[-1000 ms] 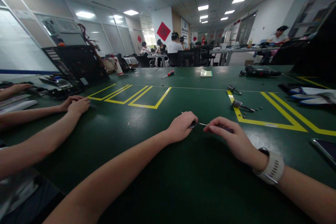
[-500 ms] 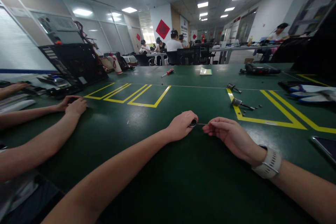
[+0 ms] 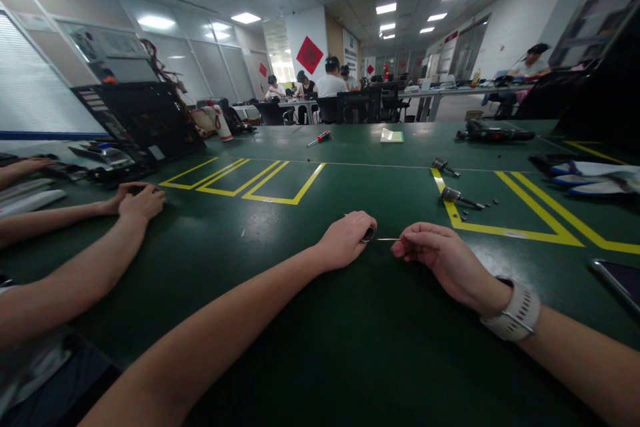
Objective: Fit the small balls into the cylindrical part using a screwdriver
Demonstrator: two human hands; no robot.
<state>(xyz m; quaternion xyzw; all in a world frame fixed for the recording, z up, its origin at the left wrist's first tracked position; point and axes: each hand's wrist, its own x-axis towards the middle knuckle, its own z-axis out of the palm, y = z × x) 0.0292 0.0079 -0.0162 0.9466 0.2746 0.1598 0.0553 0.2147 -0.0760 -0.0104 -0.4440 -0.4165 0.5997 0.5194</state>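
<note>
At the left of the frame, a co-worker's two bare hands (image 3: 143,203) meet on the big green table (image 3: 300,373); I cannot tell what they hold. Next come boxes of yellow tape (image 3: 311,183), perhaps stuck down to give things a place. A red screwdriver with a thin shaft (image 3: 325,135) lies above the middle, out of the way.

In the middle is the person's left hand (image 3: 346,240). Its fingers curl close together around a dark, round metal part with a shiny rim (image 3: 369,235), maybe to keep it steady, its round end facing right. A thin, straight, shiny metal rod (image 3: 386,239) runs from there to the right hand (image 3: 435,250); I cannot tell if it goes inside. The right thumb and fingertips pinch the rod, likely because it is so thin.

Right of the middle, two silver metal parts with dark stems (image 3: 451,195) lie on their sides by more tape, near tiny dark bits (image 3: 495,201), seemingly kept within reach. A dark, flat phone (image 3: 620,287) lies at the right edge.
</note>
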